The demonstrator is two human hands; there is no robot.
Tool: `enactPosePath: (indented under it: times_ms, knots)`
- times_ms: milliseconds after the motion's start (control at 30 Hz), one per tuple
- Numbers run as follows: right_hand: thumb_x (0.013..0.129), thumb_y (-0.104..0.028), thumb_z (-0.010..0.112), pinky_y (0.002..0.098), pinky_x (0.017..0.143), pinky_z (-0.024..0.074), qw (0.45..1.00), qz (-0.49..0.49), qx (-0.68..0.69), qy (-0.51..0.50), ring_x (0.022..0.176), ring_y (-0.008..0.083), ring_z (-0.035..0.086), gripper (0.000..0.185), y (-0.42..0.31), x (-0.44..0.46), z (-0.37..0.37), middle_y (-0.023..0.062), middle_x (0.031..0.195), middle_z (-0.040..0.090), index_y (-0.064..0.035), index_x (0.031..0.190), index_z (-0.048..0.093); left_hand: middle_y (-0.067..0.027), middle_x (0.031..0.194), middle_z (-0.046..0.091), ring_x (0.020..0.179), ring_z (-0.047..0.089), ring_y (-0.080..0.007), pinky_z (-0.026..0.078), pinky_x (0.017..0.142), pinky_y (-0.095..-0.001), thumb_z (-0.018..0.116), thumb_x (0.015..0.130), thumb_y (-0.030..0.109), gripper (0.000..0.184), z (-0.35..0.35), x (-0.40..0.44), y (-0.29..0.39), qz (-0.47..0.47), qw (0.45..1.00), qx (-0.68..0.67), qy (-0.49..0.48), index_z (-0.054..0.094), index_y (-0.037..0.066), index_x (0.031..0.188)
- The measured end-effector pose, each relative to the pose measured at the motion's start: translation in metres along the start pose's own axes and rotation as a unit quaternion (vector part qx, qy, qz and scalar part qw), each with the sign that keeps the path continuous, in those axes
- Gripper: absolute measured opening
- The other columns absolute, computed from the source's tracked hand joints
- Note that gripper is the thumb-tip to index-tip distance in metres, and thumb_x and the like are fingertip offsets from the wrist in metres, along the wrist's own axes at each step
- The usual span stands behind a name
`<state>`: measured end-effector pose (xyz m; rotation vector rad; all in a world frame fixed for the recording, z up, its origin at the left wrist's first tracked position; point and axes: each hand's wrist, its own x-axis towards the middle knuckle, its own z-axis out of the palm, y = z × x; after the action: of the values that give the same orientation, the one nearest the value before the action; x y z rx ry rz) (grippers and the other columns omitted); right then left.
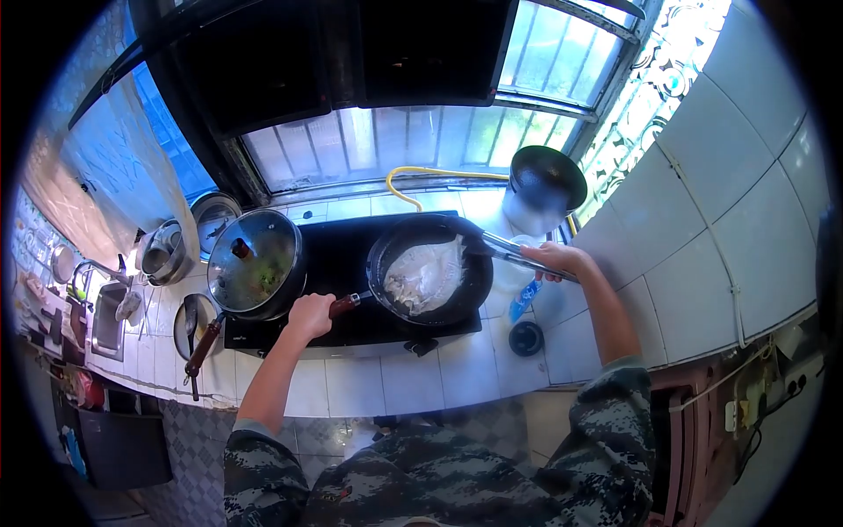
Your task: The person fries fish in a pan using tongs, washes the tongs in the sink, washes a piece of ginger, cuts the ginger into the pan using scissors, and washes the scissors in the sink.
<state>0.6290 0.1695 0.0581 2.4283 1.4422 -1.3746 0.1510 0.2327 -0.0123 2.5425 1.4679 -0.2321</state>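
My left hand is wrapped around the brown handle of a black frying pan on the right side of the stove. A flat, whitish piece of food, perhaps fish, lies in the pan. My right hand grips long metal tongs at the pan's right rim; their tips cannot be made out clearly. To the left, a second pan covered by a glass lid sits on the stove, with green food showing through.
A dark-rimmed pot stands behind on the right, beside a yellow hose. A blue packet and a round black object lie on the right counter. A dark ladle rests on a plate at left, before the sink.
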Motion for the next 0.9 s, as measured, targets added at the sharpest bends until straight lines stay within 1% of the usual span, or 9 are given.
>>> enactPosePath:
  times_ms: [100,367,467,567,633,667,733,867,900]
  knots:
    - [0.081,-0.068,0.037,0.0229,0.042,0.0422,0.999,0.022,-0.049,0.002,0.046,0.0109,0.052,0.07,-0.013,0.002,-0.002,0.0064,0.068,0.061,-0.0029,0.083,0.063,-0.015,0.076,0.063,0.073,0.062,-0.0329,0.049,0.067,-0.0422,0.057,0.071,0.009,0.016,0.001,0.0,0.0,0.0,1.0,-0.001,0.0,0.059,0.011,0.087]
    - [0.081,-0.068,0.036,0.0215,0.042,0.0419,1.0,-0.006,-0.006,0.005,0.046,0.0107,0.051,0.071,-0.004,0.01,-0.001,0.0058,0.066,0.06,-0.0031,0.083,0.063,-0.015,0.076,0.063,0.073,0.061,-0.0335,0.049,0.067,-0.043,0.059,0.068,0.011,0.02,0.003,0.001,-0.002,-0.009,1.0,-0.008,0.007,0.06,0.013,0.088]
    - [0.08,-0.069,0.037,0.0206,0.042,0.0416,1.0,-0.004,0.0,0.0,0.046,0.0098,0.051,0.07,0.003,0.015,-0.001,0.0056,0.066,0.06,-0.0037,0.083,0.063,-0.0152,0.076,0.063,0.074,0.062,-0.0326,0.049,0.067,-0.0421,0.056,0.071,0.01,0.017,0.003,0.001,-0.001,0.005,1.0,-0.001,0.002,0.06,0.011,0.087]
    - [0.08,-0.066,0.042,0.0206,0.041,0.0415,0.999,-0.024,-0.004,0.02,0.046,0.0092,0.051,0.065,0.008,0.017,0.003,0.0054,0.065,0.059,-0.0045,0.081,0.064,-0.0147,0.076,0.063,0.073,0.061,-0.0332,0.049,0.068,-0.0427,0.06,0.068,0.012,0.02,0.003,0.002,-0.002,-0.006,1.0,-0.005,0.002,0.06,0.013,0.088]
    - [0.082,-0.058,0.049,0.021,0.04,0.041,0.999,-0.033,0.004,0.04,0.046,0.0092,0.051,0.056,0.01,0.014,0.005,0.005,0.063,0.058,-0.0043,0.079,0.064,-0.0146,0.076,0.063,0.073,0.061,-0.0331,0.049,0.068,-0.0427,0.06,0.068,0.012,0.02,0.004,0.001,-0.002,-0.004,1.0,-0.008,0.003,0.06,0.013,0.088]
    - [0.082,-0.058,0.049,0.021,0.04,0.041,0.999,-0.033,0.004,0.039,0.046,0.0092,0.051,0.056,0.01,0.013,0.006,0.005,0.063,0.058,-0.0043,0.079,0.064,-0.0146,0.076,0.063,0.073,0.061,-0.0331,0.049,0.068,-0.0427,0.06,0.068,0.012,0.02,0.005,0.002,-0.002,-0.005,1.0,-0.008,0.003,0.06,0.013,0.088]
    - [0.085,-0.049,0.053,0.0218,0.04,0.0409,0.997,-0.036,-0.021,0.063,0.045,0.0099,0.051,0.046,0.008,0.011,0.008,0.0046,0.062,0.057,-0.0045,0.081,0.065,-0.0146,0.076,0.063,0.073,0.061,-0.033,0.049,0.068,-0.0426,0.06,0.068,0.012,0.02,0.005,0.002,-0.002,-0.006,1.0,-0.01,0.002,0.06,0.013,0.088]
    - [0.085,-0.044,0.054,0.0226,0.04,0.0407,0.995,-0.042,-0.053,0.077,0.045,0.0108,0.05,0.041,0.007,0.017,0.009,0.005,0.062,0.056,-0.0049,0.084,0.066,-0.0148,0.076,0.063,0.074,0.061,-0.0331,0.049,0.068,-0.0426,0.06,0.068,0.012,0.02,0.003,0.002,-0.001,-0.009,1.0,-0.012,-0.005,0.06,0.013,0.088]
    - [0.085,-0.044,0.055,0.0228,0.04,0.0406,0.993,-0.046,-0.065,0.084,0.044,0.0113,0.05,0.04,0.006,0.017,0.01,0.0053,0.062,0.056,-0.0052,0.085,0.066,-0.0148,0.077,0.063,0.074,0.061,-0.0327,0.049,0.068,-0.0421,0.058,0.07,0.011,0.018,0.001,0.001,0.0,-0.009,1.0,-0.008,-0.009,0.06,0.013,0.088]
